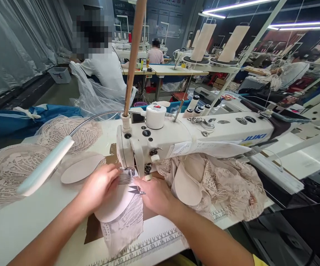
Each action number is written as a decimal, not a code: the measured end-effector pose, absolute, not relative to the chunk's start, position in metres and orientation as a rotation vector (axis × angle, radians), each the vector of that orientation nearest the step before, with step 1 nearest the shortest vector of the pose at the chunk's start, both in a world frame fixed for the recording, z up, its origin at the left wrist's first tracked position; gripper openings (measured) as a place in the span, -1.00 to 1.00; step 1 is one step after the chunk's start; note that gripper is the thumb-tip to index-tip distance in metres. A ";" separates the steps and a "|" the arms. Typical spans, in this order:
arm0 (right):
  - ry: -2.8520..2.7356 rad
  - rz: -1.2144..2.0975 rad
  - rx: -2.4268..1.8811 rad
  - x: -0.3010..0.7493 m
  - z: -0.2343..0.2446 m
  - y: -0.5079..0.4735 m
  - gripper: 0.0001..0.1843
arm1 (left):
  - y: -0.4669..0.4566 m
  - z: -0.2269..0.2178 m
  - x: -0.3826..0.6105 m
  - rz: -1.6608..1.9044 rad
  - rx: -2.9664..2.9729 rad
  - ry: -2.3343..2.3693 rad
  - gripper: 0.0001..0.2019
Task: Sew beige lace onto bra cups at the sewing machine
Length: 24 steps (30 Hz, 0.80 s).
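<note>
A beige foam bra cup (112,208) with a lace piece (123,229) lies under the presser foot (129,171) of a white sewing machine (154,144). My left hand (101,184) has its fingers bent together on the cup's edge, left of the foot. To the right of the needle area, my right hand (156,194) is closed around small thread snips (135,190), blades pointing left. Its thumb and forefinger also press the fabric near the foot. The fingertips of both hands are partly hidden.
Lace cups (68,135) and a loose foam cup (81,170) lie at left, beneath a lamp on a bendable neck (47,166). More lace pieces (226,184) are heaped at right. A printed ruler (149,245) runs along the front edge. Other people sit farther back.
</note>
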State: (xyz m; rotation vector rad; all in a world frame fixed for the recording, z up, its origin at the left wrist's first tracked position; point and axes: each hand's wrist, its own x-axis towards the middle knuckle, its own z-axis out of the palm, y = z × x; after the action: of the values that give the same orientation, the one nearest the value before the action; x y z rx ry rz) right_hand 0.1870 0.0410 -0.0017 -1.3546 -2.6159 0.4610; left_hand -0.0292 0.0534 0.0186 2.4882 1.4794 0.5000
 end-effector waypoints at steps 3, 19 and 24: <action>-2.634 0.425 -1.357 0.186 -0.002 0.042 -0.52 | 0.032 0.011 -0.017 0.418 2.644 1.402 -0.69; -2.633 0.359 -1.413 0.182 -0.005 0.040 -0.59 | 0.053 0.009 -0.016 0.117 2.809 1.290 -0.75; -2.647 0.330 -1.411 0.182 -0.004 0.041 -0.69 | 0.048 0.002 -0.018 0.244 2.834 1.283 -0.74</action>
State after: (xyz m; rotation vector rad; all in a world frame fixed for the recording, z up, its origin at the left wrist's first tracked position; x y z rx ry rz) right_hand 0.1818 0.0405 -0.0036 -1.4112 -2.6475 0.3297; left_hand -0.0178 0.0480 0.0024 2.8339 1.2827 0.2442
